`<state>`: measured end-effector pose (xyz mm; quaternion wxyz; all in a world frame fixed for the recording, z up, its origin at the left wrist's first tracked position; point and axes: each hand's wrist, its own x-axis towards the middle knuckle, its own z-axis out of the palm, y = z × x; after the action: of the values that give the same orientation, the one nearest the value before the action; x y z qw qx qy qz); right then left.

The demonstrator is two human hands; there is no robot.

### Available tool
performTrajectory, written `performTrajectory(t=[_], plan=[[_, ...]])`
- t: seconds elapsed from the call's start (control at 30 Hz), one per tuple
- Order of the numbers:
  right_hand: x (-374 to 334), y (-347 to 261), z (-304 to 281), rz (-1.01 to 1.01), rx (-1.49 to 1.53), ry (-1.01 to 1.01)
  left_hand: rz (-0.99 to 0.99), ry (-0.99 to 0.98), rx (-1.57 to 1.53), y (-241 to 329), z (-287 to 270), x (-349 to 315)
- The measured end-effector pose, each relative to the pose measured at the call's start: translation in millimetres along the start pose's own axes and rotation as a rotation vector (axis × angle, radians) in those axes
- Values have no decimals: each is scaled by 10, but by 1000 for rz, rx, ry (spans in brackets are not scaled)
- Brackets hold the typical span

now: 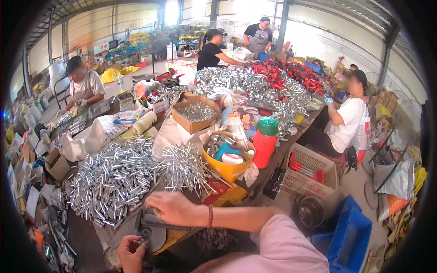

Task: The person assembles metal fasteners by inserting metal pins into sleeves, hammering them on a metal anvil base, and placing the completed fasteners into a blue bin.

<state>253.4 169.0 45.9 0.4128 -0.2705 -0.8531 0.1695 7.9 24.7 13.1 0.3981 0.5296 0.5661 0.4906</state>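
Observation:
My left hand [130, 255] is low in the view, its thumb and fingers closed around a small metal piece [142, 242] whose kind I cannot make out. My right hand [170, 209], smeared by motion, hovers above a dark metal bench fixture [157, 221] with a round grey plate [156, 237]. Its fingers curl down, and whether anything is in them does not show. Just beyond lies a big heap of short silvery metal tubes [109, 182]. Beside that heap, a pile of long thin metal rods [184, 168] spreads toward the yellow bucket.
A yellow bucket [230, 167] and a red jar with a green lid [265, 143] stand past my right forearm. Farther back is a cardboard box [182, 119] of small metal parts. Blue bins [348, 236] and a beige crate [291, 179] flank my right. Several people work around the tables.

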Motion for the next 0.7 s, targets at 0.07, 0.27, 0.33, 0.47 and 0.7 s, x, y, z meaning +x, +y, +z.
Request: performTrajectory(t=[0.07,0.27,0.33,0.47,0.7], plan=[[-119,-218,131,36,250,31,39,4,57,127,47,-16],[-455,-383,350,89,327,-110,129,2,267,222,5,-144],[-506,-346,320,41,210,-90,159,6,311,289,-15,-143],[-573,-412,331,-66,33,-172,235,36,521,210,-130,-301],[-534,-532,127,-53,-381,-272,241,8,532,219,33,-63]])
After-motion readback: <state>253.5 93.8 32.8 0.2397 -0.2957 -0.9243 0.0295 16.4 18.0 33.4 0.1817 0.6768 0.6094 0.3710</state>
